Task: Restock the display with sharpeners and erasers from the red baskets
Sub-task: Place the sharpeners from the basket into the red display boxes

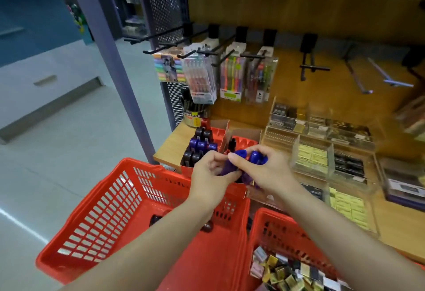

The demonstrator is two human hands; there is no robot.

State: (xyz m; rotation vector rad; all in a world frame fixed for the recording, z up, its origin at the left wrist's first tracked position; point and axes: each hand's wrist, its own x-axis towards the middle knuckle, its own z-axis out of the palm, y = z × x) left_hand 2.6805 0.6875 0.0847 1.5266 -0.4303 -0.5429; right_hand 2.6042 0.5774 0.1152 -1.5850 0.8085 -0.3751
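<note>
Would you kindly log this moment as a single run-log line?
step: sharpener restock | left hand: holds blue sharpeners | right hand: holds them too | position: above red display tray | left basket: almost empty | right basket: erasers

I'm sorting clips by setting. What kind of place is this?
Most likely a stationery shop: pen packs hang on display hooks, clear bins hold small boxed goods, and a red basket stands below the shelf.

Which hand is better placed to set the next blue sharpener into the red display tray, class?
Probably the right hand. It already holds blue sharpeners just in front of the red display tray; the left hand pinches a purple piece lower down, over the basket.
</note>
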